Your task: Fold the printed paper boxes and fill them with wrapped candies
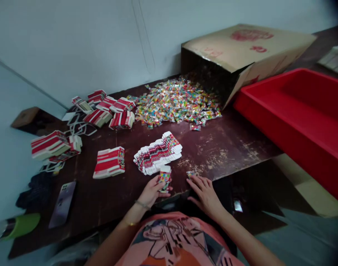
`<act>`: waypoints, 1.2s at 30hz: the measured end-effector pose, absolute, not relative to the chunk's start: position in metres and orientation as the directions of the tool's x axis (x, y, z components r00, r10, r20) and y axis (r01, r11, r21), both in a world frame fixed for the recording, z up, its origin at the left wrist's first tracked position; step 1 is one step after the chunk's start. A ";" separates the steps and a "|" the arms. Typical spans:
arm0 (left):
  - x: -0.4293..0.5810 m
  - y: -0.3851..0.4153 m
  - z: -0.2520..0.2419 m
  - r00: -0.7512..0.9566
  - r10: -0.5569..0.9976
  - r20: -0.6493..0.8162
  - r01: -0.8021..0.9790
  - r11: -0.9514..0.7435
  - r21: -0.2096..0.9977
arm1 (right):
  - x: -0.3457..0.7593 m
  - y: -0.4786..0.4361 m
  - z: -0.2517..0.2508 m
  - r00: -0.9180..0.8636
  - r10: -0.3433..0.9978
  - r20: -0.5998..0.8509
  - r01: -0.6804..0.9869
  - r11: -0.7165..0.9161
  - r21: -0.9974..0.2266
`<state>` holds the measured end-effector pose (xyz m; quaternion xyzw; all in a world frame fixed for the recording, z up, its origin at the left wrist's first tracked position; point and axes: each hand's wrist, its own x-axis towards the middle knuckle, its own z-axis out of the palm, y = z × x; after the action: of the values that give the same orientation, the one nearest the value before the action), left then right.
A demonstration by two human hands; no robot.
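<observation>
Near the table's front edge, my left hand (154,190) is closed around a small printed carton (165,177), held upright with its white top flap standing up. My right hand (203,190) is to its right, fingers stretched forward and thumb apart. Its fingertips touch a small wrapped candy packet (190,173) at the table edge. Just beyond my left hand, a fanned row of flat red-and-white cartons (158,153) lies on the dark table (210,146). A neat stack of similar cartons (109,162) lies left of that row.
Behind is a large pile of wrapped candy packets (177,101), beside an open cardboard box (249,46). A red tray (291,122) stands at right. Bundled cartons (97,116) and loose white straps (80,127) are at left. A phone (63,204) and green cup (24,225) are front left.
</observation>
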<state>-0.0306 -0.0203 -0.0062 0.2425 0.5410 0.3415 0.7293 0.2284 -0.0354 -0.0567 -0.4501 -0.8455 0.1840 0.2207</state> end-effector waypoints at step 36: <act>-0.005 -0.007 0.014 0.340 0.794 -0.504 -0.109 0.565 0.818 | 0.170 0.022 0.020 -0.483 0.874 0.050 0.054 0.087 -0.995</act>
<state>-0.0050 -0.0074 0.0145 0.3520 0.4867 0.3055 0.7388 0.1702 0.0221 0.0197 -0.3604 -0.6440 0.5717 0.3585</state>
